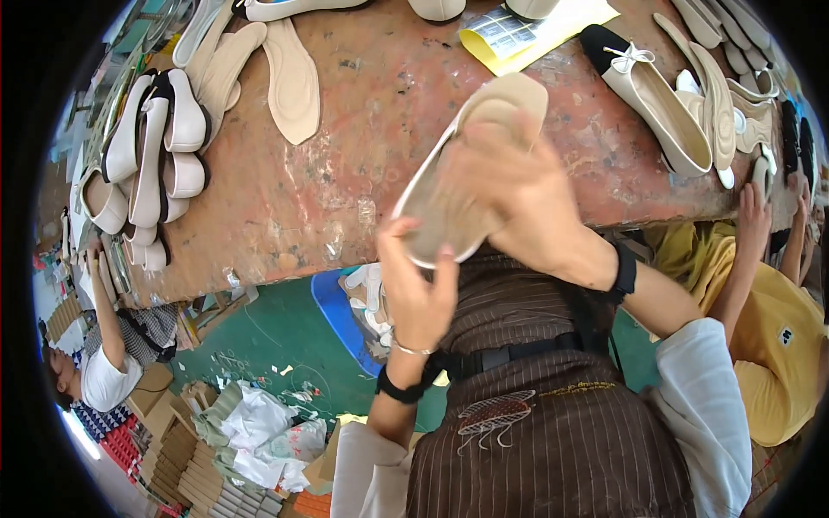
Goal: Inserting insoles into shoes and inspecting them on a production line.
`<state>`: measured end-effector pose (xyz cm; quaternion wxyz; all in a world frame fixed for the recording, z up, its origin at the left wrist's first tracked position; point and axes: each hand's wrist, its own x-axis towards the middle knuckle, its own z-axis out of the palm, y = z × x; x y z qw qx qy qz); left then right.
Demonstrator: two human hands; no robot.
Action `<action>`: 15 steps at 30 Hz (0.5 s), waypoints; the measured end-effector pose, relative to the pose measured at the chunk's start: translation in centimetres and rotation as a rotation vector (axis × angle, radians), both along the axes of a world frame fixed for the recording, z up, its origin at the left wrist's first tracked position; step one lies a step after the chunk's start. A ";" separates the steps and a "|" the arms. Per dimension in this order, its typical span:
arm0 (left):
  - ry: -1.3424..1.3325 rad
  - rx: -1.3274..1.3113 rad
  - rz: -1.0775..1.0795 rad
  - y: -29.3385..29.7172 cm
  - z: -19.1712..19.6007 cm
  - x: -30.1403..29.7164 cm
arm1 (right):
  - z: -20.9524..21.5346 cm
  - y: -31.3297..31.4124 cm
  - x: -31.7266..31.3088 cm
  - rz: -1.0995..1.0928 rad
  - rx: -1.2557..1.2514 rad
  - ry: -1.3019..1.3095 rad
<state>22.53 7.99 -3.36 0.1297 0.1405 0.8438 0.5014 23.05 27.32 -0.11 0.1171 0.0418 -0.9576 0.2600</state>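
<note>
My left hand (419, 289) grips the near end of a light-coloured flat shoe (416, 183), held tilted over the table's front edge. A beige insole (516, 91) lies along the shoe, its broad far end showing beyond my right hand; how far it sits inside cannot be made out. Over the middle of the insole is my right hand (518, 194), its fingers smeared by motion. A finished-looking cream flat with a black toe and white bow (661, 116) rests on the table to the right.
The worn reddish table (345, 190) bears stacked cream shoes (155, 147) and loose insoles (292, 82) at left. A yellow sheet (535, 39) lies at the back. Someone in yellow (768, 319) works at right; another person (108, 371) is at far left. Below is a blue container (341, 315).
</note>
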 end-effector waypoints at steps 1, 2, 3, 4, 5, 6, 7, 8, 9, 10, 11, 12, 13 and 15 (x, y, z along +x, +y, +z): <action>0.115 -0.039 -0.046 1.0 0.7 0.5 | -0.1 1.0 0.8 -0.136 0.039 0.096; 0.229 -0.078 -0.093 1.9 1.1 0.7 | -0.2 1.2 1.3 -0.133 0.039 0.094; 0.222 -0.078 -0.092 2.4 1.0 0.4 | -0.3 1.1 1.9 -0.352 -0.042 0.075; 0.135 -0.105 -0.087 3.0 1.1 -0.4 | 0.0 1.1 2.3 -0.574 -0.124 0.064; 0.048 -0.133 -0.082 3.6 1.0 -1.3 | -0.1 1.0 2.8 -0.555 -0.211 -0.143; 0.052 -0.137 -0.079 4.0 0.6 -2.3 | -0.8 0.6 3.1 -0.552 -0.216 -0.141; 0.030 -0.172 -0.158 4.5 0.0 -3.4 | -1.6 0.1 3.2 -0.528 -0.200 -0.238; 0.009 -0.210 -0.235 4.9 -0.4 -4.4 | -2.1 -0.3 3.1 -0.501 -0.186 -0.336; -0.021 -0.206 -0.257 5.4 -0.1 -5.1 | -2.0 -0.3 2.6 -0.518 -0.168 -0.312; -0.022 -0.208 -0.265 5.9 0.2 -5.9 | -2.1 0.1 2.1 -0.526 -0.172 -0.313; -0.089 -0.226 -0.301 6.2 0.4 -6.7 | -2.3 0.7 1.5 -0.537 -0.150 -0.315; -0.157 -0.245 -0.330 6.3 0.5 -7.5 | -2.5 1.1 1.0 -0.542 -0.130 -0.318; -0.188 -0.239 -0.340 6.1 -0.2 -8.2 | -2.6 1.4 0.7 -0.540 -0.136 -0.323; -0.238 -0.222 -0.334 6.2 -1.2 -9.3 | -2.6 1.9 0.3 -0.563 -0.124 -0.345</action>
